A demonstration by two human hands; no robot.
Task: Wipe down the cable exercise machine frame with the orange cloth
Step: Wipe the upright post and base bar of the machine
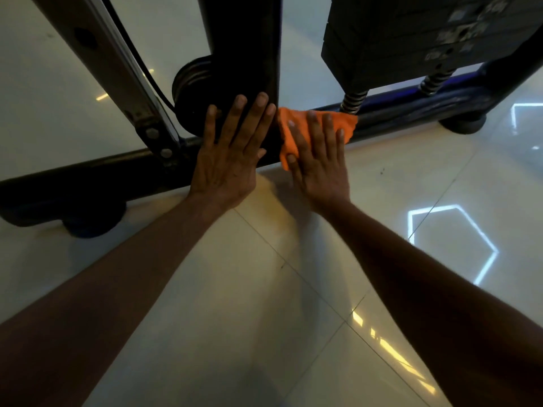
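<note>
The right hand is covering most of the orange cloth, and the bar under it is staying hidden. The weight stack is running off the top edge (its labels are smearing into blur). The pulley is sitting half behind the upright post.

Gym: weight stack, cable pulley

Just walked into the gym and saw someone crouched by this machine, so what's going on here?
A person is wiping the cable machine's frame. The right hand presses an orange cloth flat against the base bar, just below the weight stack. The left hand rests open, fingers spread, on the black upright post beside it, apparently for support.
</note>
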